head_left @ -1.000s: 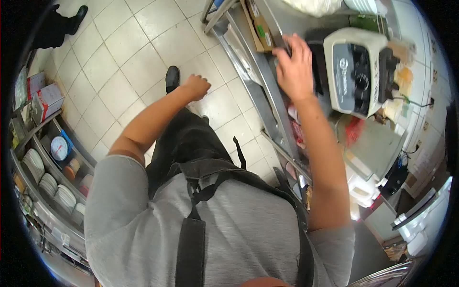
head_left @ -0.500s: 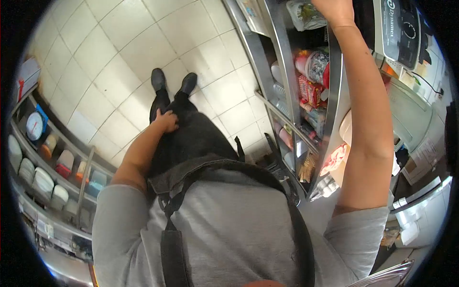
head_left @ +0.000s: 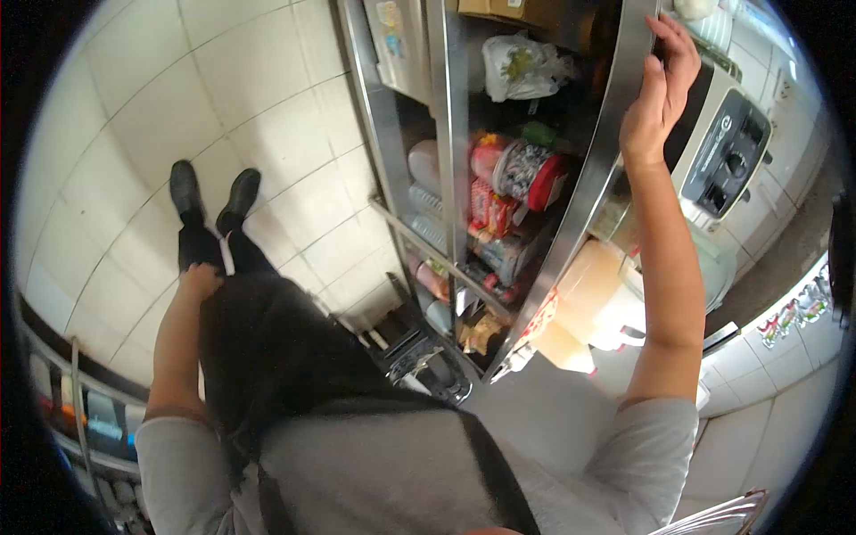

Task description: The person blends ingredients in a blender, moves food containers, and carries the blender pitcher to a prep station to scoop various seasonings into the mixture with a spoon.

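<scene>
My right hand is at the metal edge of the counter, fingers extended and slightly curved, with nothing visible in it. Right beside it is a blender base with a dark dial panel. My left hand hangs low against my dark apron near the knee; its fingers are small and partly hidden. Below the counter edge, open shelves hold a plastic bag with something green, a red-lidded jar and red packets.
A metal rail runs along the shelf front. A black object stands at the shelf's foot. Pale containers sit on the counter. Another shelf unit is at the lower left, beside the tiled floor.
The view has swung, showing more of the right-hand shelves. My right hand is again fully visible near the blender base. My left hand has dropped to the thigh, appearing further left.
</scene>
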Tool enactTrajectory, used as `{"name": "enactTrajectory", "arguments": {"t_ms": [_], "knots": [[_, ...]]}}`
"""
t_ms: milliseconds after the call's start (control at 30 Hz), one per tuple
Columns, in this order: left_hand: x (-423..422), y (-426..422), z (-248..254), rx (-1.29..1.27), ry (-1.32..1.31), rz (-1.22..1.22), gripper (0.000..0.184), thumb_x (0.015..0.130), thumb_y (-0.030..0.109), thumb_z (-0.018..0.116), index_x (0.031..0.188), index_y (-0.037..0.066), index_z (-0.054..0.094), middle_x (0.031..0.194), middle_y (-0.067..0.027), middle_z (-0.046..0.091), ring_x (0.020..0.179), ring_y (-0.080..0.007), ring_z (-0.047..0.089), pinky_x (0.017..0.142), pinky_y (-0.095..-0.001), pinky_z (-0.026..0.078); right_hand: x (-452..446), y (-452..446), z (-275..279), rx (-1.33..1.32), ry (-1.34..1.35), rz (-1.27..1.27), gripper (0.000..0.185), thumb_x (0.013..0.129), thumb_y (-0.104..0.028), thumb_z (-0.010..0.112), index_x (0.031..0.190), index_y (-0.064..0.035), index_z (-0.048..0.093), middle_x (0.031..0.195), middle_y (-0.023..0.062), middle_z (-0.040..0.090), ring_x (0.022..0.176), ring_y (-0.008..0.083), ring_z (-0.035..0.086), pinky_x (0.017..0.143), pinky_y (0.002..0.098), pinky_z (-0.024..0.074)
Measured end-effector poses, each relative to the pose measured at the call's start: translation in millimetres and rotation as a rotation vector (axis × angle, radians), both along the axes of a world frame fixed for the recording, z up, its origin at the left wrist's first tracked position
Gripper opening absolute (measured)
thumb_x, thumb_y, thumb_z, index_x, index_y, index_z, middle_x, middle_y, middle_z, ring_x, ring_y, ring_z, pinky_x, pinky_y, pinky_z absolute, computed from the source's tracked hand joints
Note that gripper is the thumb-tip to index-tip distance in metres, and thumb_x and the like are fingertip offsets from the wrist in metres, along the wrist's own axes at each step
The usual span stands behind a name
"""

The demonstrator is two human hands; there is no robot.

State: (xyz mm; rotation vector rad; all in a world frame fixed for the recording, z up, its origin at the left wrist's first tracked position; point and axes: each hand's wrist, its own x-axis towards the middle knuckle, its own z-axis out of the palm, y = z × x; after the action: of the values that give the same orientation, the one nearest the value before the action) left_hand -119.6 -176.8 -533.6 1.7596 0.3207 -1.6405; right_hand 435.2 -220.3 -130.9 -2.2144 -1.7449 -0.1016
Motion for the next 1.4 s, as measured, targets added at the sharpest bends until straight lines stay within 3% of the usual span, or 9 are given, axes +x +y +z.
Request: {"name": "enactTrajectory", "arguments": {"t_ms": [233,500,633,700,767,900,1033,1133,1400], "knots": [[-11,-10,-39,0.108,-0.107,0.083,0.035,0.083,0.028,0.054,0.116,0.018,0.059,0.125,-0.0045,0.051,0.123,-0.0292,0.041,0.094,-0.0562,0.035,8,-9,-5,0.104,0.253,-0.167,0.057,0.088,-0.038,0.047,0.124,0.0055,0.037,0.129,0.0196,0.044,0.12,0.0274,0.042,0.106,0.0379,0.0264],[3,-9,-86,0.125,0.012,0.015,0.036,0.083,0.026,0.052,0.116,0.012,0.058,0.121,-0.0104,0.056,0.116,-0.0292,0.05,0.095,-0.0455,0.04,10,-10,-2,0.06,0.22,-0.165,0.058,0.086,-0.04,0.051,0.122,0.004,0.039,0.13,0.019,0.041,0.122,0.0275,0.039,0.107,0.0385,0.0236],[62,22,-39,0.164,-0.071,0.168,0.029,0.08,0.02,0.055,0.103,0.005,0.063,0.107,-0.0172,0.062,0.103,-0.0333,0.058,0.087,-0.0424,0.047,2,-1,6,-0.005,0.13,-0.129,0.045,0.083,-0.025,0.051,0.119,0.0016,0.044,0.124,0.0187,0.042,0.12,0.0315,0.037,0.104,0.0397,0.0262],[79,19,-77,0.155,-0.266,0.071,0.03,0.079,0.018,0.054,0.105,0.007,0.064,0.107,-0.0165,0.063,0.101,-0.0327,0.06,0.086,-0.0416,0.048,4,-4,10,-0.052,0.03,-0.138,0.044,0.079,-0.019,0.054,0.117,0.0006,0.046,0.124,0.019,0.041,0.119,0.0354,0.037,0.103,0.0435,0.0274],[180,44,11,0.141,-0.379,0.296,0.028,0.08,0.014,0.052,0.105,0.007,0.064,0.107,-0.0161,0.063,0.099,-0.0327,0.06,0.085,-0.0426,0.047,0,0,16,-0.058,0.0,-0.155,0.044,0.073,-0.014,0.055,0.115,-0.0008,0.048,0.123,0.0188,0.041,0.118,0.0389,0.036,0.101,0.0469,0.0286],[346,56,66,-0.113,-1.012,0.676,0.03,0.077,0.001,0.048,0.102,0.006,0.064,0.106,-0.0171,0.062,0.1,-0.0341,0.057,0.086,-0.0389,0.046,-5,-1,23,-0.065,0.032,-0.202,0.043,0.07,-0.011,0.058,0.112,-0.0035,0.049,0.123,0.0172,0.04,0.12,0.0396,0.035,0.101,0.0487,0.0292],[514,76,207,-0.098,-1.506,0.741,0.027,0.074,0.001,0.054,0.098,0.007,0.064,0.1,-0.0146,0.063,0.091,-0.0325,0.059,0.081,-0.0384,0.047,-6,-3,28,-0.054,0.091,-0.219,0.039,0.07,-0.01,0.061,0.108,-0.0057,0.052,0.122,0.0162,0.042,0.122,0.0391,0.034,0.1,0.0488,0.0315],[624,53,126,-0.293,-1.662,0.748,0.026,0.072,0.001,0.058,0.096,0.009,0.065,0.094,-0.0122,0.063,0.087,-0.0313,0.06,0.075,-0.0397,0.048,-6,-2,32,-0.07,0.159,-0.239,0.039,0.068,-0.008,0.063,0.106,-0.0065,0.054,0.122,0.0148,0.042,0.123,0.0375,0.034,0.1,0.0481,0.0327],[762,23,102,-0.174,-1.497,0.453,0.027,0.072,0.001,0.058,0.096,0.009,0.065,0.095,-0.0118,0.063,0.087,-0.031,0.06,0.075,-0.0398,0.048,2,-3,25,-0.113,0.24,-0.286,0.036,0.069,-0.007,0.066,0.104,-0.0101,0.06,0.122,0.0112,0.048,0.123,0.0351,0.039,0.097,0.0462,0.0395]]}}
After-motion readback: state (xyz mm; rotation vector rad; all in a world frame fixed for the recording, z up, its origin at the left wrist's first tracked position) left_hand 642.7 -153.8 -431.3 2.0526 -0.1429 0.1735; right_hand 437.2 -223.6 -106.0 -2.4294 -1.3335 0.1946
